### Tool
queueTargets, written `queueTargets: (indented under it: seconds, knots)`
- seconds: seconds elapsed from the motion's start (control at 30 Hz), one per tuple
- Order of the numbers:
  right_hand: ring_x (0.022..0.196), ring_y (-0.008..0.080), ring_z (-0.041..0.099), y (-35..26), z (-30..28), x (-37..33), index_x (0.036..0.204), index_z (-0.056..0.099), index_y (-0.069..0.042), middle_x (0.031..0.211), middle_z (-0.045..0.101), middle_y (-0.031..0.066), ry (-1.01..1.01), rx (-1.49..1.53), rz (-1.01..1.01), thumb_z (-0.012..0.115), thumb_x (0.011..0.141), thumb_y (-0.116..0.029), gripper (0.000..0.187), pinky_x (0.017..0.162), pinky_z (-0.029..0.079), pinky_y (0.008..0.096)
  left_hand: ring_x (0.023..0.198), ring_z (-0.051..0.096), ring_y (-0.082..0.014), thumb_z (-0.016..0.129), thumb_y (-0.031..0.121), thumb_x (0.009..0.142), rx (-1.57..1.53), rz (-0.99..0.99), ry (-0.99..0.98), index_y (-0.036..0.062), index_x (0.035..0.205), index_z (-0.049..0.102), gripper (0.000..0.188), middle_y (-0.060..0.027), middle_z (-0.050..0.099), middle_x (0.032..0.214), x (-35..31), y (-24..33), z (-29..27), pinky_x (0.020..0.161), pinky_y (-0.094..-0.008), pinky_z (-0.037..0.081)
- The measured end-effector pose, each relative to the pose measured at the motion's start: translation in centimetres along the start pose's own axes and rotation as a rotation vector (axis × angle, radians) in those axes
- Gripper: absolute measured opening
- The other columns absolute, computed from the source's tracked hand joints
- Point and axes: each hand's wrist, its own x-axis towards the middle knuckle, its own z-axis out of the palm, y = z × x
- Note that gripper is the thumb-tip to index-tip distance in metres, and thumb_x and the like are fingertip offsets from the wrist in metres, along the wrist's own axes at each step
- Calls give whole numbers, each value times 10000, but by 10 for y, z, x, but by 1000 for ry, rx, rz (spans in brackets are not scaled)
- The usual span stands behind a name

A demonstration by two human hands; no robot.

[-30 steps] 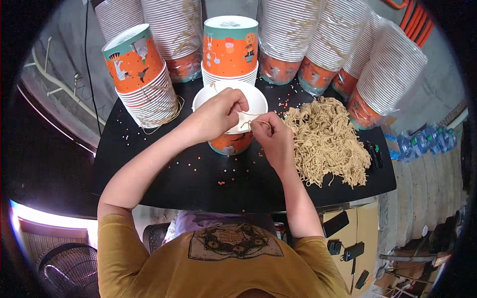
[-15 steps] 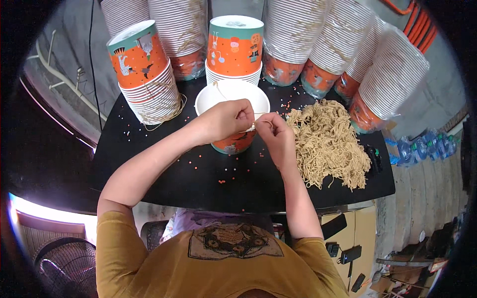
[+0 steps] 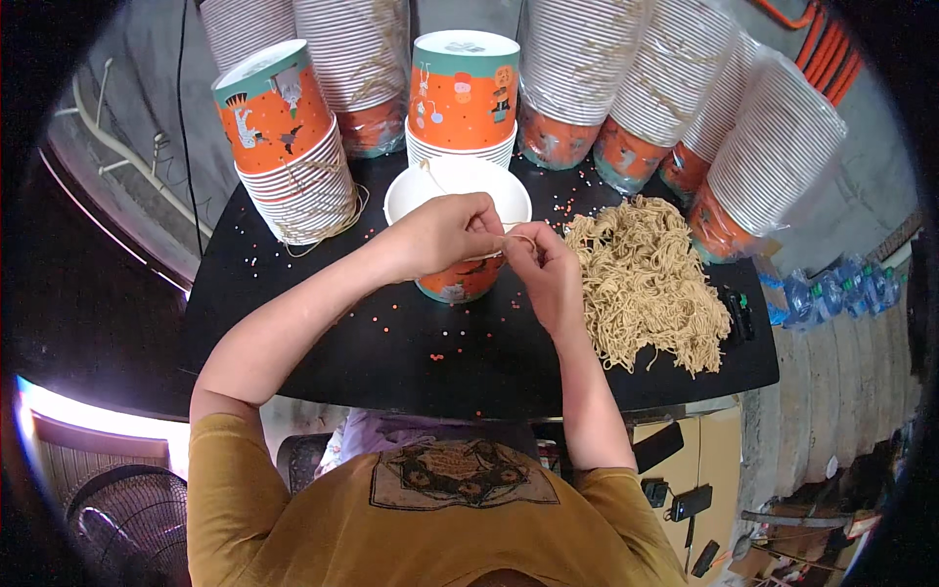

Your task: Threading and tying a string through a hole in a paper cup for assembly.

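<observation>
An orange paper bucket with a white inside (image 3: 403, 201) stands upright on the black table in front of me. Over its near rim my left hand (image 3: 452, 235) pinches a thin tan cord (image 3: 524, 238). My right hand (image 3: 544, 272) grips the same cord with thumb and forefinger, its fingertips touching those of the left. One end of the cord (image 3: 430, 174) lies up inside the bucket. The bucket's near rim and the spot where the cord meets it are mostly hidden behind my fingers.
A tangled heap of tan cords (image 3: 650, 289) lies right of my right hand. Upside-down bucket stacks stand behind, one at left (image 3: 293, 186) and one in the middle (image 3: 460, 98). Plastic-wrapped stacks (image 3: 773, 147) line the back right. Small paper dots litter the black table (image 3: 391, 377).
Both hands stay at the bucket's near rim. The fingers of my left hand have shifted slightly toward the right fingertips, closing the small gap between them.
</observation>
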Motion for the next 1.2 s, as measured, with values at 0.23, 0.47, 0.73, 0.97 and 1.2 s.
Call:
queueTargets:
  seconds: [0.23, 0.47, 0.73, 0.97, 1.2]
  knots:
    - [649, 2, 367, 2, -4, 1, 905, 620, -46, 723, 454, -103, -1, -61, 9, 632, 915, -88, 45, 555, 288, 174, 687, 427, -46, 591, 126, 931, 7, 70, -9, 38, 902, 552, 100, 42, 474, 725, 4, -3, -1, 616, -222, 386]
    - [629, 23, 413, -1, -5, 0, 886, 616, -10, 695, 495, -72, 25, -214, -70, 649, 890, -60, 60, 548, 369, 199, 689, 427, -47, 576, 105, 928, -16, 37, 0, 39, 903, 542, 78, 47, 468, 726, 1, 2, 0, 624, -225, 391]
    - [638, 23, 432, -4, -3, -1, 887, 612, 0, 703, 519, -61, 32, -171, -47, 645, 893, -56, 65, 557, 385, 199, 698, 445, -50, 594, 152, 939, -5, 61, 9, 32, 922, 563, 125, 40, 499, 740, 3, -5, -3, 644, -224, 409]
    - [654, 11, 441, -5, -3, 0, 882, 615, -1, 715, 524, -74, 16, -129, -7, 644, 901, -64, 72, 570, 393, 191, 714, 535, -87, 596, 119, 908, 30, 61, 21, -1, 918, 575, 122, -33, 581, 759, 3, 1, -2, 678, -253, 470]
    - [592, 132, 519, -19, -8, 4, 885, 613, -10, 680, 579, 58, -30, -424, -41, 686, 845, -114, 133, 574, 451, 288, 716, 480, -80, 576, 133, 942, 174, 196, 46, 27, 902, 543, 118, -1, 530, 751, 6, -4, -4, 665, -259, 433]
